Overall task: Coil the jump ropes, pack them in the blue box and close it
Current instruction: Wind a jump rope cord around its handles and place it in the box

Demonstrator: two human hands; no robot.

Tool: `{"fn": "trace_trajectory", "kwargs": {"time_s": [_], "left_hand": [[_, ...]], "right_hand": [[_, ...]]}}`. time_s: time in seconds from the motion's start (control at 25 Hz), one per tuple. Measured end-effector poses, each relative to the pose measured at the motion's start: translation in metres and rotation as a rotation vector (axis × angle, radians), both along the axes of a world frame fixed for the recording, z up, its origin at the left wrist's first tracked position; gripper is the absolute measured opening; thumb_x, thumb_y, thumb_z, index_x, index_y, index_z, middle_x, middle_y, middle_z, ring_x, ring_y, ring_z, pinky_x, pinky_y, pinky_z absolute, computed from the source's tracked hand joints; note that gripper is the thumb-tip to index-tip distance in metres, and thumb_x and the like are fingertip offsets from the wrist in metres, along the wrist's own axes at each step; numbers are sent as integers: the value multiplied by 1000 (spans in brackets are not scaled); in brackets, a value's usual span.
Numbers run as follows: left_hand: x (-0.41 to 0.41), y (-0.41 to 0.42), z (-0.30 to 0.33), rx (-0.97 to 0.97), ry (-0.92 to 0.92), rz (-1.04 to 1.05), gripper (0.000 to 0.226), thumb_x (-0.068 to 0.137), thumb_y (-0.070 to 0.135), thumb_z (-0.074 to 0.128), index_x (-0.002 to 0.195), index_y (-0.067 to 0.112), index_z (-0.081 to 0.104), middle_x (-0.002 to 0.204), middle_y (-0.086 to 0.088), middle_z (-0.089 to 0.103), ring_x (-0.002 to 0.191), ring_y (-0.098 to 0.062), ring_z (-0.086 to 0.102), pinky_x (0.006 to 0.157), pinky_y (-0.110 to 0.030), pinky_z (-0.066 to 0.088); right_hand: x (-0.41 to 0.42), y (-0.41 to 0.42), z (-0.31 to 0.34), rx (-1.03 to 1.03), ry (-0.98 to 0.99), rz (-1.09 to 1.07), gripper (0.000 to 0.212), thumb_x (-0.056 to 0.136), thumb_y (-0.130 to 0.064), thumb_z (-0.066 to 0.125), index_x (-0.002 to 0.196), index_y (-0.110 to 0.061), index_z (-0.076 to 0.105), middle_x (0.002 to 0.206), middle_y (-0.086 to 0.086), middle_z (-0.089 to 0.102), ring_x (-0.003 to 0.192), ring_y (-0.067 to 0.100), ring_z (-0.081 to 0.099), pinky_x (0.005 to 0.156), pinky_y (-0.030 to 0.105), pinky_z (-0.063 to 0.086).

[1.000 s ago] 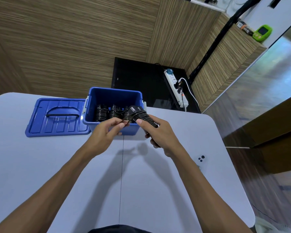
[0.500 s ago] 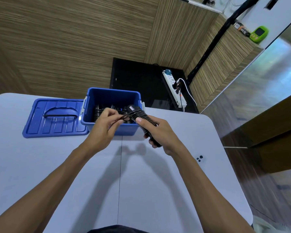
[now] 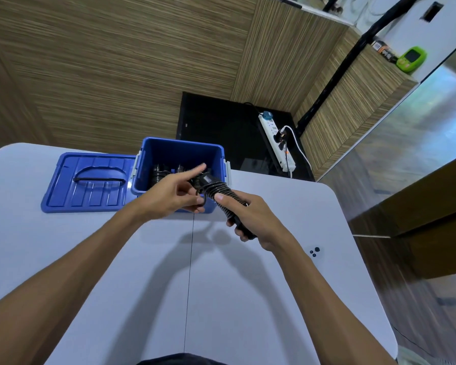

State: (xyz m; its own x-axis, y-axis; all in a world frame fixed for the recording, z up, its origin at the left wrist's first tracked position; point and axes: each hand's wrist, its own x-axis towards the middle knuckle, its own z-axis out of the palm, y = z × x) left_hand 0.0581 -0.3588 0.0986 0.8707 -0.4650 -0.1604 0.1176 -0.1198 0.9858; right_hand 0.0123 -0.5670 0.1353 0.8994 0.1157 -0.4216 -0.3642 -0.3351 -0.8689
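1. Two hands at work just near of the blue box (image 3: 148,167), over the white table (image 3: 248,299).
2. Right hand (image 3: 258,219): clamped around the handles of a jump rope (image 3: 223,192), thumb laid along the black coils wound round them; bundle tilted, far end over the box's near right rim.
3. Left hand (image 3: 171,194): thumb and lower fingers pinching the last loose loop of cord at the bundle's left side; index finger stretched out straight, pointing far-right across the box mouth.
4. Blue box: open, at the table's far edge, several coiled black ropes already inside; exact count not clear.
5. Blue lid (image 3: 90,183): flat on the table, touching the box's left side, handle face up.
6. Step in hand, as judged: tucking the cord's tail to finish the coil. Best done by keeping the right thumb pressed on the turns, drawing the loop snug under a neighbouring turn, not letting tension drop, then lowering the bundle into the free space at the box's right.
7. Remaining: lid not yet on.
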Motion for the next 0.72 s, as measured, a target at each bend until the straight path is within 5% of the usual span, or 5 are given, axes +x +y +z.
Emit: {"fn": "trace_trajectory", "kwargs": {"time_s": [0.08,0.2,0.48,0.64,0.72], "left_hand": [[10,2,7,122,-81,-96,55,89,-1,62,138,22,51,88,-21,63,90,-31,71,87,-39,57],[16,-2,12,314,-274,-111,34,87,2,65,115,22,65,87,-5,72,82,-16,72,82,-37,59],[12,-13,12,213,-310,-88,34,88,10,67,120,21,62,80,-10,62,73,-9,65,74,-19,51],[16,-3,9,340,-328,-118,28,82,27,73,107,34,64,105,0,56,97,-6,56,87,-19,46],[11,-3,9,246,-252,-159,30,85,24,70,114,24,61,117,4,55,112,-3,54,95,-19,45]], "right_hand": [[-1,-2,1,-1,21,20,33,88,-55,67,102,-26,72,67,5,57,49,19,42,45,25,36],[-2,-4,1,21,51,17,35,88,-56,66,104,-25,71,69,7,58,49,19,43,46,26,37],[1,-15,12,59,122,54,43,88,-61,62,110,-24,68,74,13,64,49,22,48,47,27,40],[0,-17,9,78,245,88,54,83,-67,63,112,-21,67,90,14,63,67,35,67,56,33,54],[1,-17,10,88,286,91,57,84,-65,63,113,-16,64,89,13,58,76,40,71,60,38,58]]}}
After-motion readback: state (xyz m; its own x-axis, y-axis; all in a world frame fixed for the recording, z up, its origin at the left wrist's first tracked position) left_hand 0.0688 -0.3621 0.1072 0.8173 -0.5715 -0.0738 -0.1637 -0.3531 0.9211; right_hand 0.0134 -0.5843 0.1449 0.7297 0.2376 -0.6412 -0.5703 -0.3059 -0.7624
